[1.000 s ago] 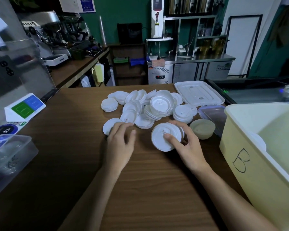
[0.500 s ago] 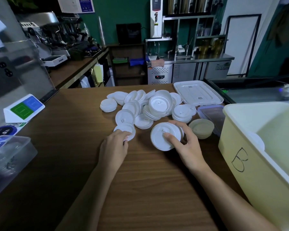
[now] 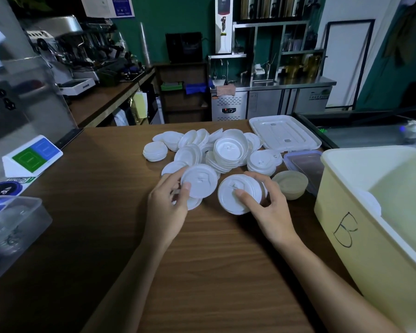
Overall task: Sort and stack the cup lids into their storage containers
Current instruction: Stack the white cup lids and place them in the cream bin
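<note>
My L hand (image 3: pixel 167 205) pinches a white lid (image 3: pixel 199 180); R hand (image 3: pixel 265 207) grips a lid stack (image 3: pixel 238 197) w/ thumb on top.

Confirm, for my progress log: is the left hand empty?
No, the left hand grips a white lid between thumb and fingers.

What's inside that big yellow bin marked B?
A white rounded shape, likely stacked lids, sits against the near wall of the bin. That wall hides its lower part and the floor beside it.
</note>
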